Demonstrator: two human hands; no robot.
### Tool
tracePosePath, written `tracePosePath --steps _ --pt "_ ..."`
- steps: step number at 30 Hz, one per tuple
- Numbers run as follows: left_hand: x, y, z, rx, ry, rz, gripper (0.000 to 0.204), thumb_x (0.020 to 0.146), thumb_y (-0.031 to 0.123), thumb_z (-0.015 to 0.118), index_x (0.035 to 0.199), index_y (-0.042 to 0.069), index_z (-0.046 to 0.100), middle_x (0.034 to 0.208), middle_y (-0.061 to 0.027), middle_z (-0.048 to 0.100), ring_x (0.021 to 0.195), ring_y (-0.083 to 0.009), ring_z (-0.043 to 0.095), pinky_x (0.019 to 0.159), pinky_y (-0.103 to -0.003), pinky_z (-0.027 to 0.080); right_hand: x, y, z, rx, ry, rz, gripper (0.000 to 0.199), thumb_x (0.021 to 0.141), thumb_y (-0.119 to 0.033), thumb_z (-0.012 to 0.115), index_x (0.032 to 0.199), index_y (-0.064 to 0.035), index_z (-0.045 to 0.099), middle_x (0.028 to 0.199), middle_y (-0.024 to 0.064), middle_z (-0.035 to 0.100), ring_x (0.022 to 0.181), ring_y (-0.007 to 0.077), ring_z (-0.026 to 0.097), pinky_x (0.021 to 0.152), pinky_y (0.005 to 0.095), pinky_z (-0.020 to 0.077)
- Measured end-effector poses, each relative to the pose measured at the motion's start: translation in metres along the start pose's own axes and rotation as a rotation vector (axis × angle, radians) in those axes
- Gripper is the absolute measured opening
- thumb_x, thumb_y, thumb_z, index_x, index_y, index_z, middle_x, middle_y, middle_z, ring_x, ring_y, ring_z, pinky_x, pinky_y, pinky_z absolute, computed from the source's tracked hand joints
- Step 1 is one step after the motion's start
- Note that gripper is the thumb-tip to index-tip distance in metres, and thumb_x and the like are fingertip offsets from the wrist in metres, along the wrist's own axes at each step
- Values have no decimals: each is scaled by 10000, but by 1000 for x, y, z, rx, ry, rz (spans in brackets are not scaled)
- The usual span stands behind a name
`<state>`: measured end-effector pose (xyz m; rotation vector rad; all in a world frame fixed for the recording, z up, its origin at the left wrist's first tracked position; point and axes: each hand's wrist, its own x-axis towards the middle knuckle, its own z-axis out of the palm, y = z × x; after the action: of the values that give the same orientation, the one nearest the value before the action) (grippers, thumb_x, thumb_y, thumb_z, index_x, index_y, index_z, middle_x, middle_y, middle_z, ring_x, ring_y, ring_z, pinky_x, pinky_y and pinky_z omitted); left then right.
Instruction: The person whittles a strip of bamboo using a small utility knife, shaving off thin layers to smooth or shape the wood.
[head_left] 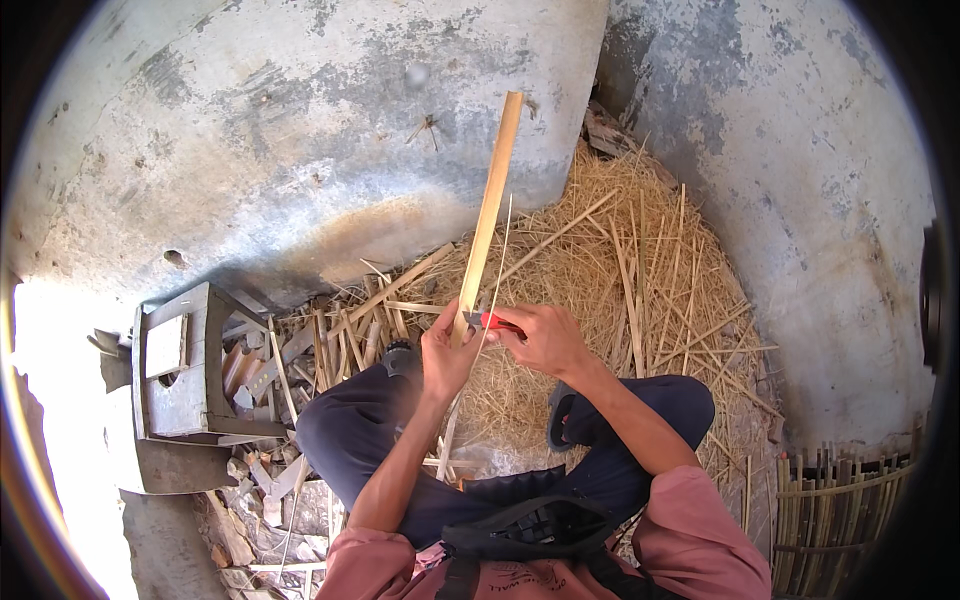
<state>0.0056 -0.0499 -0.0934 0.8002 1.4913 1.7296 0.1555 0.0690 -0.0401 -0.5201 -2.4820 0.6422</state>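
Left hand (pixel 448 352), centre of frame: fingers closed round long flat pale-yellow wood-like strip (pixel 489 205), which slants up to upper centre. Right hand (pixel 548 338), just right of it: curled round red-handled cutter (pixel 501 322), its dark end at the strip. Thin pale sliver (pixel 503 250) rises beside the strip; whether attached, can't tell. Heap of straw-coloured shavings (pixel 590 260) centre to right. Grey wooden box-like frame (pixel 205 400) on its side, left. Slatted stick panel (pixel 845 520), lower right.
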Motion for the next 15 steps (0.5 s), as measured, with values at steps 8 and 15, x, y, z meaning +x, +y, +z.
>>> tracePosePath --steps 8,15 --pt "0 -6 1 3 66 -4 674 850 33 921 1450 -47 624 1215 -7 739 1071 -53 647 929 -231 542 1 -6 -7 -6 -50 42 295 963 -316 754 1194 -135 781 886 137 755 739 343 738 649 454 577" --pt "-3 6 3 99 106 0 553 889 22 864 1397 -71 666 1110 4 752 959 -25 623 820 -206 538 1 -9 -9 -57 -70 59 309 969 -316 754 1208 -119 775 895 139 760 741 344 743 647 452 583"
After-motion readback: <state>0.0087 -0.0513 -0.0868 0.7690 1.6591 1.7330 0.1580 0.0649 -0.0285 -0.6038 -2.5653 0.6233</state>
